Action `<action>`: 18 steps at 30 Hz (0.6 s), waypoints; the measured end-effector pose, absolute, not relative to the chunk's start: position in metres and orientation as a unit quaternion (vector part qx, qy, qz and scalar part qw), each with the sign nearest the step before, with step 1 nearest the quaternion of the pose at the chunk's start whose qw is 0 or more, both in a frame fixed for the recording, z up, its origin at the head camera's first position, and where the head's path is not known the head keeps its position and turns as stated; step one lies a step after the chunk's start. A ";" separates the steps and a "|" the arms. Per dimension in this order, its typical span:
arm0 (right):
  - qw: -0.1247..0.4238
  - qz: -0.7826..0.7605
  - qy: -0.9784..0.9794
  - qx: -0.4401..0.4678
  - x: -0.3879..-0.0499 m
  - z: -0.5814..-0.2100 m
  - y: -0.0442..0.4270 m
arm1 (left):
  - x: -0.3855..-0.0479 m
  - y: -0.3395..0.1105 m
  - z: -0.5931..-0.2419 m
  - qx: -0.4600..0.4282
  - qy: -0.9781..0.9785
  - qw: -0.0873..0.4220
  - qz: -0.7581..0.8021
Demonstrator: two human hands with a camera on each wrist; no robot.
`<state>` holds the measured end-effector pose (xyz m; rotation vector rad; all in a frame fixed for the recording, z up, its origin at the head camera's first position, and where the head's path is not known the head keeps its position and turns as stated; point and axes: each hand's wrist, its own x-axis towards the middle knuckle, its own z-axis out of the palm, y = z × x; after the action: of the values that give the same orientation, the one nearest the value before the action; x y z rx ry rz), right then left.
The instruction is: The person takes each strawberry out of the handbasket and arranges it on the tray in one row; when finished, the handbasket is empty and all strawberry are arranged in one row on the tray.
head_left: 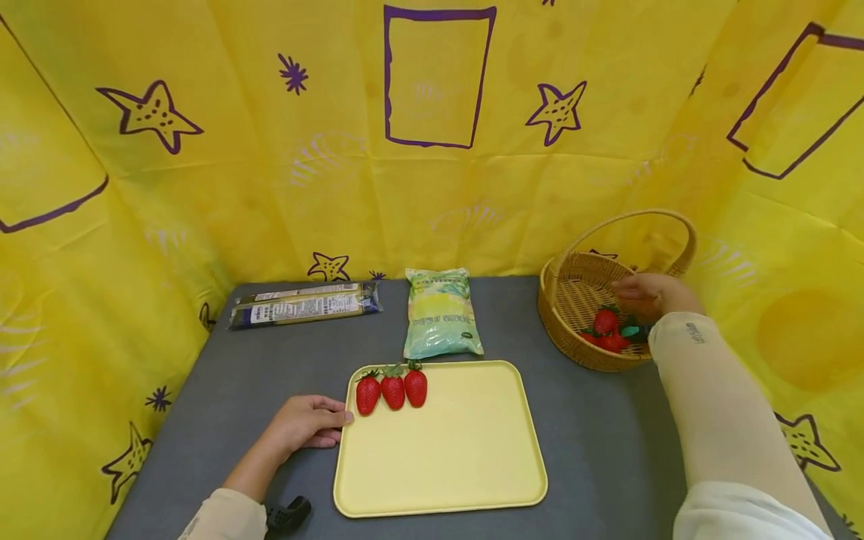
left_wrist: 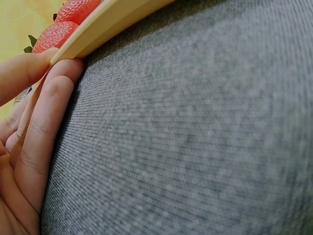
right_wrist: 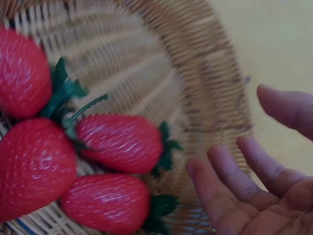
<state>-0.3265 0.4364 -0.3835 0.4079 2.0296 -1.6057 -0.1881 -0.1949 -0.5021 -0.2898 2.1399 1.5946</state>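
My left hand (head_left: pixel 310 422) pinches the left rim of the yellow tray (head_left: pixel 445 450); in the left wrist view the thumb lies on top of the rim (left_wrist: pixel 73 51) and fingers are beneath it. Three red strawberries (head_left: pixel 393 390) lie in a row at the tray's upper left corner. My right hand (head_left: pixel 648 292) is over the right side of the wicker basket (head_left: pixel 563 326), holding nothing. The right wrist view shows its fingers (right_wrist: pixel 227 171) spread beside several strawberries (right_wrist: pixel 120 142) with green leaves, which lie in the basket.
A green and yellow bag (head_left: pixel 442 315) lies behind the tray. Long flat packages (head_left: pixel 304 306) lie at the back left of the grey table (head_left: pixel 270 360). The basket's tall handle (head_left: pixel 624 216) arches over it. A black object (head_left: pixel 289 514) is beside the left forearm. Yellow patterned cloth (head_left: pixel 270 187) surrounds the table.
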 end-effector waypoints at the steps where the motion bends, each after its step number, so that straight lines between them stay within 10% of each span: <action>1: 0.257 -0.595 0.743 0.166 -0.327 -0.387 0.435 | -0.188 -0.195 -0.502 -0.106 0.776 0.226 0.579; 18: 0.238 -0.464 0.820 0.237 -0.331 -0.412 0.421 | -0.189 -0.195 -0.502 -0.113 0.776 0.227 0.577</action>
<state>-0.3310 0.4214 -0.4116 0.6486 2.2463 -1.2722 -0.1893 -0.1948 -0.5018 -0.3106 2.1400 1.5909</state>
